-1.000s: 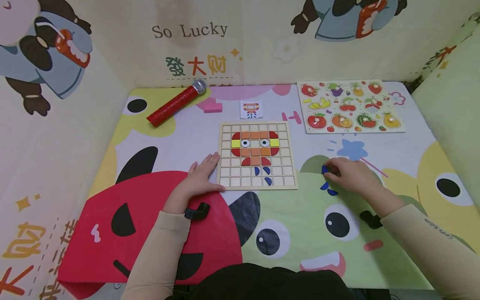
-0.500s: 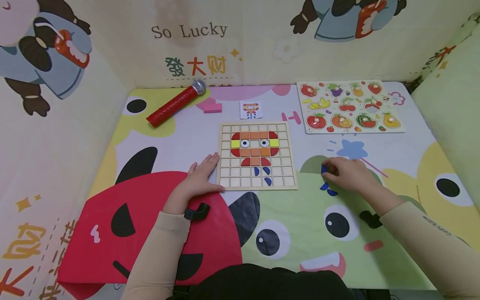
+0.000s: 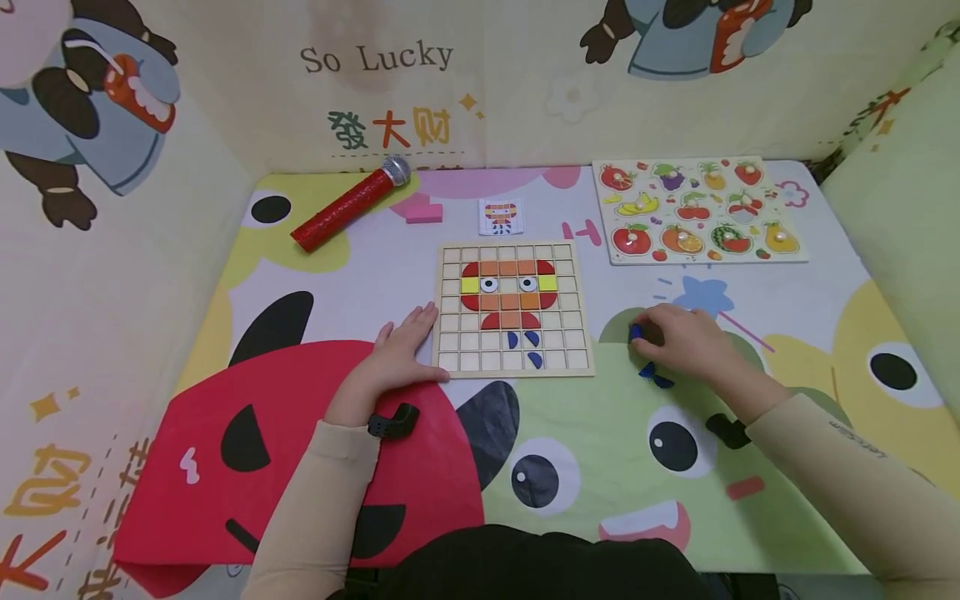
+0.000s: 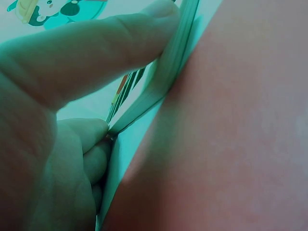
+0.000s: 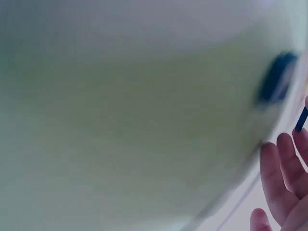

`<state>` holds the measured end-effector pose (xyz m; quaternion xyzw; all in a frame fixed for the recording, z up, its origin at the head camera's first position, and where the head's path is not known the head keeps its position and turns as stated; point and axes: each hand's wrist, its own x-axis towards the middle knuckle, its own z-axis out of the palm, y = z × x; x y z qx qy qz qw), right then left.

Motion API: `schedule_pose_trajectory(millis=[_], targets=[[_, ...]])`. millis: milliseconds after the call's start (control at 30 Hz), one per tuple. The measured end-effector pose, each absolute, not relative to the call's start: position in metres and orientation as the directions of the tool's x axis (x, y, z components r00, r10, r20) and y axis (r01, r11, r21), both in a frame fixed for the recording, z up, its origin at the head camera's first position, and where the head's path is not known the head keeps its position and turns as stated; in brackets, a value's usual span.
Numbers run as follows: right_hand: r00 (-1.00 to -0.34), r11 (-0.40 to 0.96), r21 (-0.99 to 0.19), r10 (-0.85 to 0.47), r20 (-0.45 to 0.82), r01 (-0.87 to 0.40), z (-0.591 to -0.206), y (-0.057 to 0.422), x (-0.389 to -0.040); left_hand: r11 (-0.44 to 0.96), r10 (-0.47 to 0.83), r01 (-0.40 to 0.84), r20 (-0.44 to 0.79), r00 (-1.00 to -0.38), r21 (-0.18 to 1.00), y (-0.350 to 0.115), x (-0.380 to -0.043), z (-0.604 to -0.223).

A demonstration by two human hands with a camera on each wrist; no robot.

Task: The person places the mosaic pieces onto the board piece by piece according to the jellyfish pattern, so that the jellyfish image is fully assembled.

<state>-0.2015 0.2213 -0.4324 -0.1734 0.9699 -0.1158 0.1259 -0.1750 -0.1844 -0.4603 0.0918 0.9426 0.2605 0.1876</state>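
Observation:
My right hand (image 3: 686, 342) pinches a small blue half-round tile (image 3: 636, 332) between thumb and fingertips, right of the board; the tile's edge (image 5: 301, 120) shows in the right wrist view. Just below that hand lie loose blue tiles (image 3: 663, 382). The wooden grid board (image 3: 517, 374) carries red, orange and yellow tiles, two eye tiles, and three blue half-rounds beneath them. With fingers extended, my left hand (image 3: 401, 354) rests at the board's left edge, its thumb by the lower left corner. In the left wrist view the thumb (image 4: 120, 43) lies against the board's side (image 4: 175, 72).
A small picture card (image 3: 501, 217) lies behind the board, with a pink block (image 3: 424, 213) to its left. Farther left is a red microphone (image 3: 345, 212). A fruit puzzle board (image 3: 720, 257) sits at the back right. Patterned walls rise behind and beside the table.
Over the last half second my right hand has moved a little left, away from the loose tiles, carrying the blue tile. My left hand stays at the board.

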Motion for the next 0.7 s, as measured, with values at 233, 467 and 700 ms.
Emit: schedule_pose_trajectory(millis=[233, 467, 700], targets=[[-0.9, 0.878, -0.356, -0.399, -0.175, -0.32, -0.42, 0.165, -0.197, 0.843, 0.275, 0.076, -0.304, -0.912, 0.533, -0.183, -0.174, -0.461], [-0.869, 0.842, -0.325, -0.484, -0.105, -0.43, -0.422, 0.116, -0.19, 0.843, 0.274, 0.077, -0.302, -0.913, 0.532, -0.183, -0.174, -0.46], [-0.836, 0.817, -0.271, -0.545, -0.073, -0.509, -0.428, 0.088, -0.185, 0.844, 0.269, 0.076, -0.297, -0.916, 0.531, -0.184, -0.174, -0.458]])
